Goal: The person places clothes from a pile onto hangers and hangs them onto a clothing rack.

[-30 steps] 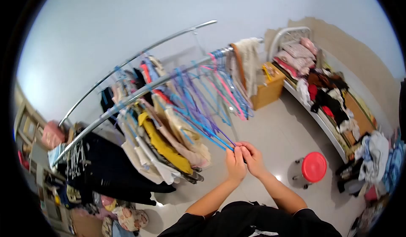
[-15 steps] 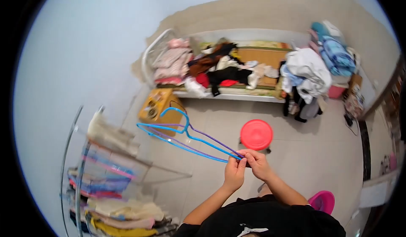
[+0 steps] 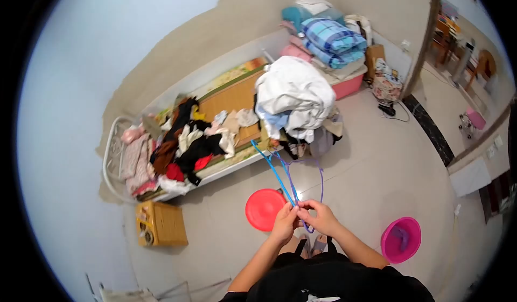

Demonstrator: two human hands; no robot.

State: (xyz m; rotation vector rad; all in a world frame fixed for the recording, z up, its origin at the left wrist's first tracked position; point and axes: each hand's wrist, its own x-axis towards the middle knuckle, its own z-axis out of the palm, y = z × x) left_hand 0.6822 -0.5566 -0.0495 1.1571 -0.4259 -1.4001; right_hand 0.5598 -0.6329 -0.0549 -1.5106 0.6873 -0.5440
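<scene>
In front of my body are a blue clothes hanger (image 3: 277, 177) and a purple clothes hanger (image 3: 322, 181), their far ends pointing toward the bed. My left hand (image 3: 285, 224) is closed with thumb and fingers on the near end of the blue hanger. Close beside it, my right hand (image 3: 321, 219) pinches the purple hanger, whose near tip sticks out below the fingers. The two hangers overlap near the hands, and my fingers partly cover where they cross. Just left of my left hand, a red round stool (image 3: 265, 210) stands on the floor.
A bed (image 3: 215, 178) holds scattered clothes and a large white heap of cloth (image 3: 296, 94). Folded blue plaid bedding (image 3: 335, 39) rests on a pink box (image 3: 347, 87). A wooden cabinet (image 3: 168, 224) stands left, a pink bucket (image 3: 401, 240) right. A doorway opens at the right.
The view has swung right, so the clothes rack has mostly left the picture. The hangers have turned from pointing left to pointing forward, and they are spread farther apart.
</scene>
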